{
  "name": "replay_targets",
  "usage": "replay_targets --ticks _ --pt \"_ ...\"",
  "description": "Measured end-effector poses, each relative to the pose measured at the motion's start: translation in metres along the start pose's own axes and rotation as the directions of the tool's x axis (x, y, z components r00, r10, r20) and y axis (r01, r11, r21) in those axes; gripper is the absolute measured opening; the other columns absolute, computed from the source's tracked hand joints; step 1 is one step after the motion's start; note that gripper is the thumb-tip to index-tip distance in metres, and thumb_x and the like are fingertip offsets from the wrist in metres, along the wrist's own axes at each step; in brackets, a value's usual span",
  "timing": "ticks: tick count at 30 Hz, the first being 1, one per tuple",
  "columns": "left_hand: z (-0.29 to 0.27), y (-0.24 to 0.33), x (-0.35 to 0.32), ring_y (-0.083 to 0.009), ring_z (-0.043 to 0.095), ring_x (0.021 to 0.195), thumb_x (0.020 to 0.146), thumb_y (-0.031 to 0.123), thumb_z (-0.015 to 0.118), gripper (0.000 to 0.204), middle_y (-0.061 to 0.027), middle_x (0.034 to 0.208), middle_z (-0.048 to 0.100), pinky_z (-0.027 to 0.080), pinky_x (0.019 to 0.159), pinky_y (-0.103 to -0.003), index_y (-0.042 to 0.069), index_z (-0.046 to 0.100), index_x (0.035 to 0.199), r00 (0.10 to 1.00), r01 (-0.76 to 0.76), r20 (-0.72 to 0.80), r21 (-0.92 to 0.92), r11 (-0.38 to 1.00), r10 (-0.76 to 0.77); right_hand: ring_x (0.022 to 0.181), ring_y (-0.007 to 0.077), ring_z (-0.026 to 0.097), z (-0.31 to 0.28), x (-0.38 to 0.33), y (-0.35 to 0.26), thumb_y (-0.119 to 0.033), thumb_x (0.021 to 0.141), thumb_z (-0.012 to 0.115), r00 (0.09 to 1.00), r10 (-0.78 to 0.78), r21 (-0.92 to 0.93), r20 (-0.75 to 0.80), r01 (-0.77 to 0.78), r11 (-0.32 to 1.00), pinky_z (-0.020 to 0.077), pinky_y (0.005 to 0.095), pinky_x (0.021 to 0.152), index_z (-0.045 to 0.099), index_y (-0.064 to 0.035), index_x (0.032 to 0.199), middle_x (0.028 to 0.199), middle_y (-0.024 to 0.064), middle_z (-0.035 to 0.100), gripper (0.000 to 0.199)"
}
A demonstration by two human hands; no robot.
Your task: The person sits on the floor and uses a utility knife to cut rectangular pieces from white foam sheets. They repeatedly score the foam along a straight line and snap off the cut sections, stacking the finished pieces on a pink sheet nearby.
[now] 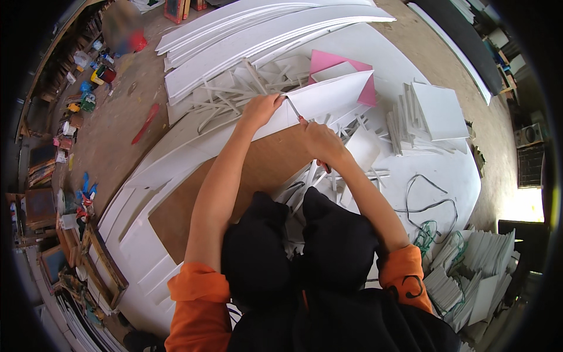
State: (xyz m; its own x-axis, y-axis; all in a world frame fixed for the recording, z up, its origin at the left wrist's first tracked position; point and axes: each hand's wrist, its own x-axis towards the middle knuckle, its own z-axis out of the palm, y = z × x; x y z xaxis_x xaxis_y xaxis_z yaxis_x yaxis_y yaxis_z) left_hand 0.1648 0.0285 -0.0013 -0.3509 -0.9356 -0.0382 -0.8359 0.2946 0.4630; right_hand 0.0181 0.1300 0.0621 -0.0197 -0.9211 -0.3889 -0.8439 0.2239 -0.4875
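"Concrete floor [132, 105] is seen at ten o'clock, and beside it a large white sheet [404, 182] is spread, with many things laid on it. Where is the piece that is being worked?"

"It is found between twelve and one o'clock: a long white board [337, 94], stood on its edge above a brown panel [272, 155]. Loose white strips [226, 97] are scattered behind it, and a pink sheet [366, 94] is seen near its far end."

"How may it be expected to handle?"

"Light and rather stiff, it is judged, but so long and thin that it could be bent or made to sway. Its corners may be easily dented. It is best gripped by the upper edge, with the fingers kept apart from the blade."

"And how are the hands held?"

"By the left hand [265, 110], at twelve o'clock, the board's upper edge is pinched; how the thumb is placed cannot be told. In the right hand [321, 141], toward one o'clock, a slender knife-like tool [294, 109] is closed in the fist, its tip pointed to eleven o'clock, near the left fingers. The left arm is stretched almost straight from seven o'clock; the right one is reached in from five o'clock."
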Motion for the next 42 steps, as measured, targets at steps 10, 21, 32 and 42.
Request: replay_targets --ticks 10,21,32,42 --pt "-0.005 -0.007 0.006 -0.0375 0.054 0.083 0.087 0.042 0.035 0.041 -0.0183 0.087 0.059 0.042 0.071 -0.045 0.009 0.056 0.097 0.998 0.056 0.030 -0.031 0.998 -0.056 0.058 0.0416 0.057 0.015 -0.007 -0.001 -0.031 0.089 0.032 0.901 -0.156 -0.090 -0.406 0.131 0.987 0.0468 0.0483 0.057 0.052 0.0006 0.068 0.060 0.0243 0.056 0.043" --pt "-0.009 0.002 0.005 -0.0357 0.055 0.083 0.084 0.042 0.037 0.039 -0.0156 0.085 0.061 0.043 0.073 -0.043 0.012 0.058 0.098 0.993 0.114 0.045 -0.054 0.992 -0.112 0.058 0.0403 0.058 0.020 0.005 0.000 -0.030 0.089 0.034 0.909 -0.171 -0.068 -0.379 0.156 0.985 0.0476 0.0465 0.055 0.053 0.0013 0.067 0.060 0.0240 0.057 0.042" --pt "-0.008 0.003 0.001 -0.0366 0.056 0.080 0.084 0.042 0.038 0.038 -0.0161 0.080 0.060 0.043 0.070 -0.044 0.013 0.058 0.097 0.997 0.076 0.005 -0.064 0.995 -0.076 0.060 0.0405 0.058 0.020 0.004 0.005 -0.030 0.089 0.033 0.920 -0.214 -0.109 -0.327 0.188 0.976 0.0482 0.0456 0.057 0.054 0.0021 0.067 0.063 0.0243 0.057 0.044" --pt "-0.007 0.001 0.000 -0.0367 0.056 0.081 0.084 0.043 0.039 0.039 -0.0161 0.083 0.061 0.043 0.071 -0.044 0.013 0.058 0.101 0.998 0.061 0.007 -0.051 0.997 -0.061 0.067 0.0418 0.058 0.012 -0.001 -0.003 -0.032 0.090 0.029 0.960 -0.131 -0.092 -0.249 0.111 0.989 0.0467 0.0475 0.065 0.056 0.0031 0.073 0.068 0.0248 0.058 0.047"
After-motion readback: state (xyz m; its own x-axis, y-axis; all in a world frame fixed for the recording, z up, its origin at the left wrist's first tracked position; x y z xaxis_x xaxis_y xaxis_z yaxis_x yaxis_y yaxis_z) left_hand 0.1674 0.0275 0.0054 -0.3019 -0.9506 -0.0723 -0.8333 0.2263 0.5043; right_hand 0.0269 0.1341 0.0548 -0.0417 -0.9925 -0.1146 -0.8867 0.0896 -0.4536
